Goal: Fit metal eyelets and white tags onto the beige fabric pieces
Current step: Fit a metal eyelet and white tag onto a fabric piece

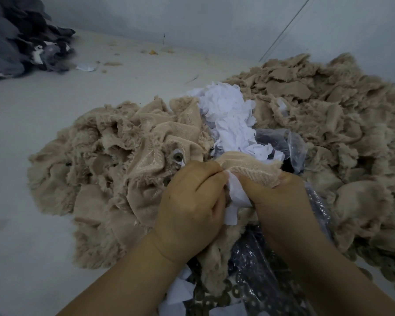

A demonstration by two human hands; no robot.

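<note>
My left hand (192, 201) and my right hand (281, 199) meet at the middle of the view, both gripping one beige fabric piece (253, 166) with a white tag (237, 197) pinched between them. A metal eyelet (178, 157) sits fitted in a beige piece on the left heap (105, 169). A mound of loose white tags (228, 110) lies just beyond my hands. Several loose metal eyelets (217, 295) lie in a clear plastic bag (292, 147) under my wrists. No eyelet is visible inside my fingers.
A large heap of beige furry pieces (328, 124) fills the right side. A pile of dark grey fabric (16, 37) lies at the far left on the pale floor (32, 224). Small scraps (86, 67) dot the floor near the wall.
</note>
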